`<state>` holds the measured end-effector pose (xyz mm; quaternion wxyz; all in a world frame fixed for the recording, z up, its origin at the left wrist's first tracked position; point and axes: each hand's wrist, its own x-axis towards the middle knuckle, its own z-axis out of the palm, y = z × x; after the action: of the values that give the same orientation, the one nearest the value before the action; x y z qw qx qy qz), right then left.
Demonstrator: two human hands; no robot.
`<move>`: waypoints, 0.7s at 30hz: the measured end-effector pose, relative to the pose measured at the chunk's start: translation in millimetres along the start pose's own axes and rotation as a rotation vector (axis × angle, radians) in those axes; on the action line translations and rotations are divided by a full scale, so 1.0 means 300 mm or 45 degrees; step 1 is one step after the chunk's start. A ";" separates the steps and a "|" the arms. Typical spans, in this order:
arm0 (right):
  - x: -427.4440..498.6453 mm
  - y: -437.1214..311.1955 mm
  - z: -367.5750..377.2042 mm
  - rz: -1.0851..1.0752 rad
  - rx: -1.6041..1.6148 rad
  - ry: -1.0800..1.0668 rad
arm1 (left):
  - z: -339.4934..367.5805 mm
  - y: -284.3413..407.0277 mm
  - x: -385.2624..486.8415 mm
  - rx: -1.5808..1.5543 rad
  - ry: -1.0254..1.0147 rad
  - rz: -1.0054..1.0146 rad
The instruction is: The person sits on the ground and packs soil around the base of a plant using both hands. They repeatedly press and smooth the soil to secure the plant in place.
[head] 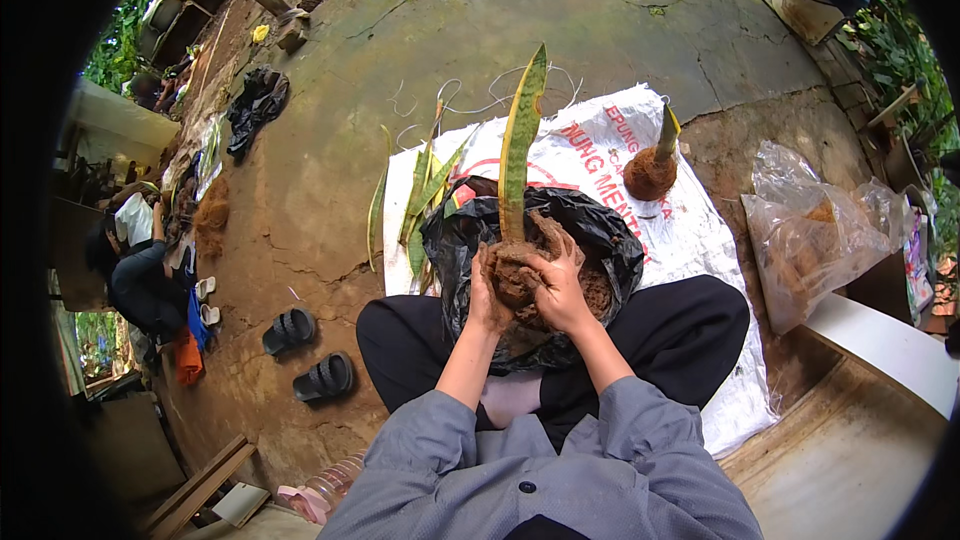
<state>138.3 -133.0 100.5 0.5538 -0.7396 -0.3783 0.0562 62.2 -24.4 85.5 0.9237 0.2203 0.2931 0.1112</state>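
My left hand (487, 292) and my right hand (559, 285), both muddy, cup a ball of wet brown soil (514, 281) from either side. From this ball a snake plant leaf (517, 150) with yellow edges stands upright. Beneath my hands, a black plastic bag (622, 229) lies open in my lap with more dark soil (596, 292) in it. Several cut snake plant leaves (424, 187) lie left of the bag. On the white woven sack (705, 262), to the right, sits a fibre-wrapped ball (649, 174) with a short leaf piece (667, 133) sticking up.
A clear plastic bag of brown fibre (802, 247) lies at the right, near a white board (889, 341). Black sandals (324, 377) rest left of me. Farther left, a person (146, 270) sits near brown fibre (212, 214). A dirty bucket (810, 0) stands top right.
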 end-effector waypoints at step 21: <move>-0.038 0.069 0.014 0.365 0.246 -0.054 | -0.027 -0.061 -0.016 0.011 0.134 0.025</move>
<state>138.5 -138.8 77.2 0.6007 -0.7278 -0.2734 0.1861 54.9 -39.5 73.4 0.9050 0.2208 0.3395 0.1304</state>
